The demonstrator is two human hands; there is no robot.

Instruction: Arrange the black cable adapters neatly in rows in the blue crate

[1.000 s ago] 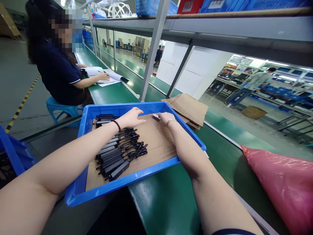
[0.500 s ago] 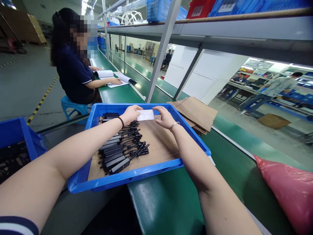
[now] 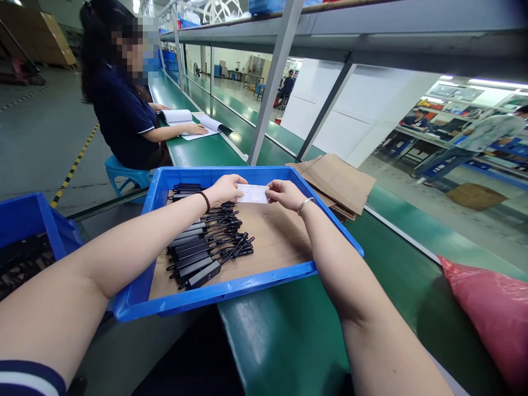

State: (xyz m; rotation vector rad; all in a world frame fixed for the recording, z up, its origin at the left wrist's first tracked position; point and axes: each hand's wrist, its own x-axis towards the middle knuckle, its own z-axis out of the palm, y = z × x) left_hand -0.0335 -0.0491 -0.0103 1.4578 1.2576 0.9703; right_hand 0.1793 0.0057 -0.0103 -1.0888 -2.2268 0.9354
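A small white paper slip (image 3: pixel 252 193) is stretched between my two hands above a blue tray (image 3: pixel 264 283). My left hand (image 3: pixel 226 190) pinches its left end, and my right hand (image 3: pixel 284 194) grips the right end between thumb and fingers. Under and beside my left forearm, several black adapters with short cables (image 3: pixel 198 258) lie in a row on the left side of the tray. Brown cardboard (image 3: pixel 276 231) lines the tray bottom. Faint print shows on the slip but is too small to read.
A person (image 3: pixel 119 115) sits at the bench at left with open papers (image 3: pixel 193 124). Flattened cardboard (image 3: pixel 340 181) lies behind the tray, a pink bag (image 3: pixel 490 313) at right, a second blue bin (image 3: pixel 61 231) at left. A metal post (image 3: pixel 276 82) rises behind the tray.
My right hand has closed its fingers on the slip's right end, where they were more spread before. The slip has shifted slightly right in view.
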